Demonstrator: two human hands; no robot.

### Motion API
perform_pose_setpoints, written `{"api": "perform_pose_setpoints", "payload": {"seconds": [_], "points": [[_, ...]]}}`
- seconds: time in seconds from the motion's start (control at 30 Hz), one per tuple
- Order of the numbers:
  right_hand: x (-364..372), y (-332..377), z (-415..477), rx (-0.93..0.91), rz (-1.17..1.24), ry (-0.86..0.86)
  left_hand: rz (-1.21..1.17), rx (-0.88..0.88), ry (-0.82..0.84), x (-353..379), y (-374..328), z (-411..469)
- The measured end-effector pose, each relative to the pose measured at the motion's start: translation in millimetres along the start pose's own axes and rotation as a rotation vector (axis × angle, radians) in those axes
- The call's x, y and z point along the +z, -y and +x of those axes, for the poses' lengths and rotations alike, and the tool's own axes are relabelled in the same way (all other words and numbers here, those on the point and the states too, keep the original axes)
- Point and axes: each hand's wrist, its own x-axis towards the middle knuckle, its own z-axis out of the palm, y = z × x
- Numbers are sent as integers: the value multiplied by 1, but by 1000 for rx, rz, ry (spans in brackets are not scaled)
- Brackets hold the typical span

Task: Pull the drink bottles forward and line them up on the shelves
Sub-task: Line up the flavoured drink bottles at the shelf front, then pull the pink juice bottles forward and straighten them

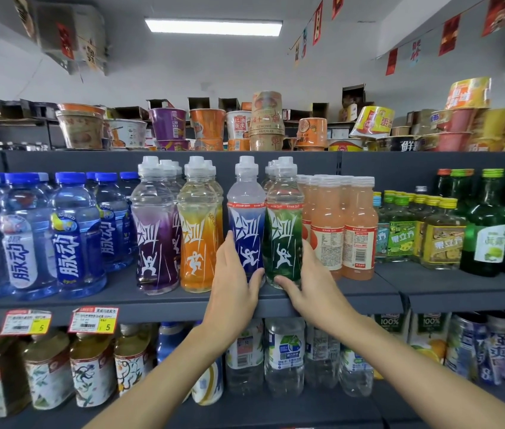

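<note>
1. My left hand (235,284) has its fingers (226,243) curled round the left side of the blue bottle (246,224), thumb across its base; my right hand (308,287) wraps the green bottle (284,227) the same way from the right.
2. Most of my fingers go behind the two bottles, so I cannot tell how far round they reach.
3. Both bottles stand upright, touching each other, at the front lip of the middle shelf (353,300), their bases partly covered by my thumbs.
4. More bottles stand behind the green one; only their caps show.
5. Left of the blue bottle is a gap, then the orange bottle (197,230) and purple bottle (155,230), also near the lip.
6. Right of the green bottle the pink bottles (342,224) stand just beside my right hand, set further back, with bare shelf in front of them.
</note>
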Motion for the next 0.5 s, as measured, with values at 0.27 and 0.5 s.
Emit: {"api": "perform_pose_setpoints", "payload": {"seconds": [0.27,0.5], "points": [[-22,-5,3,25,-212,0,305,289,-146,-5,-12,-3],[-68,-37,10,-87,-180,-143,303,480,-99,32,-61,16]]}}
